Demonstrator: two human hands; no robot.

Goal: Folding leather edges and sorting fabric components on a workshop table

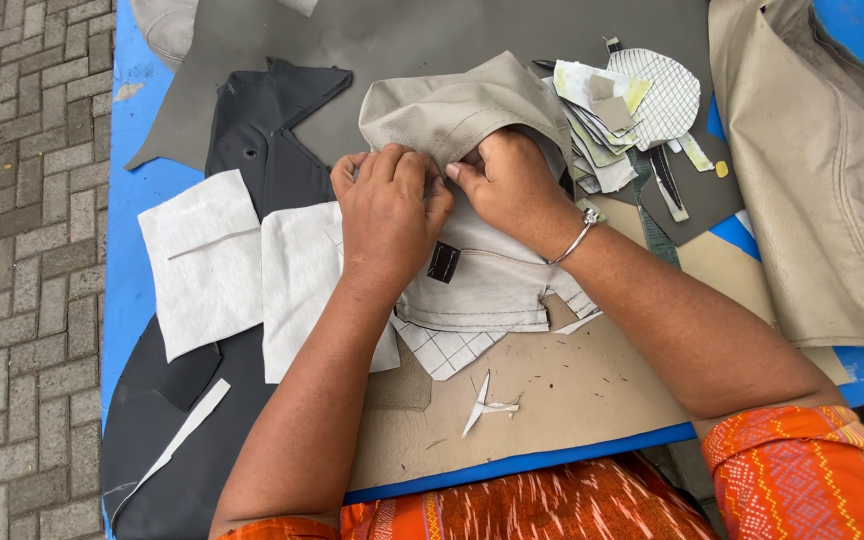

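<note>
Both hands meet at the middle of the blue table (pixel 127 215): the left hand (pixel 387 215) and right hand (pixel 512 185) each pinch the folded edge of a beige leather piece (pixel 452 110). White fabric pieces (pixel 202 260) lie to the left, a pile of cut scraps (pixel 622 110) to the far right.

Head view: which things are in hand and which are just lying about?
In hand:
left hand
right hand
beige fabric piece

Lying about:
white cloth pieces
black sheet
stack of cut patterns
paper scrap
beige cover
</note>
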